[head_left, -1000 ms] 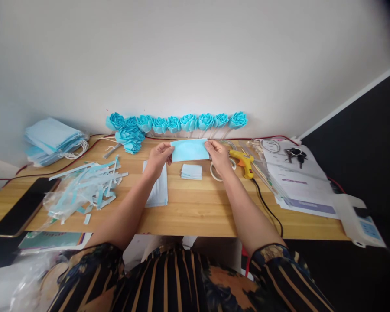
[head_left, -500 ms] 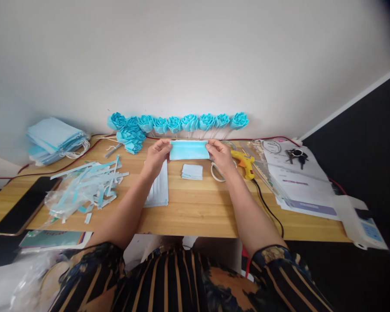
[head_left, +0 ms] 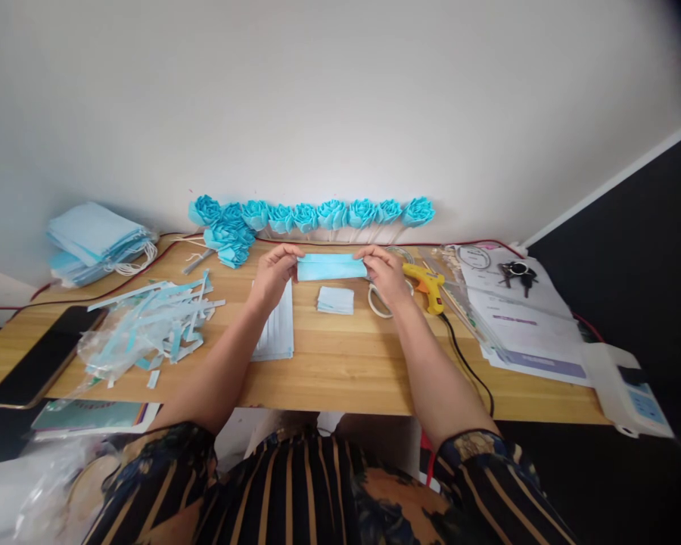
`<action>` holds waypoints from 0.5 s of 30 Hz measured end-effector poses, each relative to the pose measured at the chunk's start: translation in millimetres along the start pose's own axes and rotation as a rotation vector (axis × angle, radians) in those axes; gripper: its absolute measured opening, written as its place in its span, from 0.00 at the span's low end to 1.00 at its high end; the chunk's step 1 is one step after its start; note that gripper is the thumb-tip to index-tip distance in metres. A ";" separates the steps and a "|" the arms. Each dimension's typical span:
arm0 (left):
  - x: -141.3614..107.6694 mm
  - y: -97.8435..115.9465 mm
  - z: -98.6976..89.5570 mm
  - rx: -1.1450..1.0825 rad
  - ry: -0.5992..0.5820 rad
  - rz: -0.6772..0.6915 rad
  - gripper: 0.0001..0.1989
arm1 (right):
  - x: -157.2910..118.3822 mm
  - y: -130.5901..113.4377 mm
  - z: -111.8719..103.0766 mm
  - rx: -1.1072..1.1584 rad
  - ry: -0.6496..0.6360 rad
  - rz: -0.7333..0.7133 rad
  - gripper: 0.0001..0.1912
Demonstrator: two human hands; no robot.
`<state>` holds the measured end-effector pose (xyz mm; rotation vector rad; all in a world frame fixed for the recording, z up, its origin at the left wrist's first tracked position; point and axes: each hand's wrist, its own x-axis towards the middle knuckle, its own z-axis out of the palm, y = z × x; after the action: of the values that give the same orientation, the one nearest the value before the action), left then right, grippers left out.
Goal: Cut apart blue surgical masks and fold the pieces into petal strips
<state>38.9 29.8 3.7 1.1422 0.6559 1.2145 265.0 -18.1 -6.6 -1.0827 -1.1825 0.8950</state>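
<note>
A light-blue piece of face mask fabric (head_left: pixel 332 268) is stretched level between my two hands above the table. My left hand (head_left: pixel 277 274) pinches its left end, and my right hand (head_left: pixel 384 271) pinches its right end. A fold runs along its upper part. Just below it on the wood lies a small stack of pale cut mask pieces (head_left: pixel 335 300). Partly behind my left forearm are flat pleated masks (head_left: pixel 275 325). A roll of tape (head_left: pixel 377 303) lies by my right wrist, with a yellow glue gun (head_left: pixel 428 286) to its right.
Blue fabric roses (head_left: pixel 332 215) line the wall. At left are a mask pile (head_left: pixel 96 236), fabric scraps (head_left: pixel 159 325) and a phone (head_left: pixel 42 356). Papers (head_left: pixel 511 310), keys (head_left: pixel 517 275) and a white power strip (head_left: pixel 627 390) lie at right. The glue gun's black cord (head_left: pixel 466 359) crosses the front edge.
The upper edge of the blue mask fabric is now folded over, so the piece looks shorter in height. My fingers have shifted slightly at both ends.
</note>
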 end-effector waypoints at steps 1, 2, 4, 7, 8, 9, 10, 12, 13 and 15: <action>-0.3 0.0 0.3 0.007 0.000 0.002 0.07 | -0.2 0.1 -0.2 -0.015 -0.006 -0.004 0.09; -0.6 -0.2 0.7 0.019 0.003 0.005 0.08 | -0.2 0.5 -0.2 -0.038 -0.001 -0.008 0.10; -0.7 -1.5 1.4 0.075 0.016 0.020 0.10 | 0.5 2.3 0.2 -0.099 0.027 -0.022 0.12; 0.9 -5.2 1.5 0.191 0.035 0.067 0.11 | 2.7 6.0 1.1 -0.137 0.053 -0.049 0.13; 1.7 -6.6 1.2 0.221 0.033 0.083 0.11 | 3.4 7.0 1.1 -0.137 0.050 -0.051 0.15; 2.6 -7.9 0.7 0.244 0.027 0.097 0.12 | 3.9 7.5 0.9 -0.143 0.044 -0.046 0.18; 3.3 -9.2 0.0 0.265 0.020 0.110 0.13 | 4.3 7.7 0.6 -0.156 0.043 -0.040 0.22; 4.3 -11.3 -1.7 0.323 0.010 0.141 0.15 | 4.6 7.1 -0.4 -0.209 0.050 -0.040 0.24; 4.5 -12.2 -2.5 0.364 0.012 0.161 0.16 | 4.6 6.5 -0.8 -0.237 0.061 -0.044 0.24; 4.5 -13.6 -4.0 0.456 0.029 0.195 0.17 | 4.5 5.4 -1.3 -0.275 0.082 -0.051 0.20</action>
<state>41.7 36.1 -9.5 1.5999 0.8884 1.2826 267.2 -12.7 -10.8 -1.2914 -1.2838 0.6541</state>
